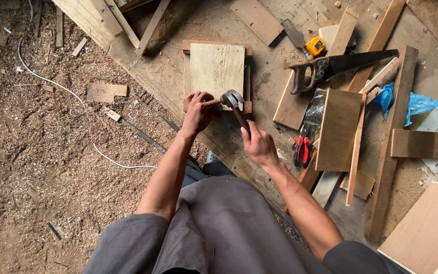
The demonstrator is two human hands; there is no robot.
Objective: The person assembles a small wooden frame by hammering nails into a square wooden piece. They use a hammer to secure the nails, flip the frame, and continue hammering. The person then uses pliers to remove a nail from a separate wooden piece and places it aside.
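As sawdust lies around, hands (198,112) work rough board (217,68).

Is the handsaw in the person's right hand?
No, the right hand grips a hammer; the handsaw lies untouched on the boards.

Matt raw wood board (217,68); dull metal hammer (232,98) head.
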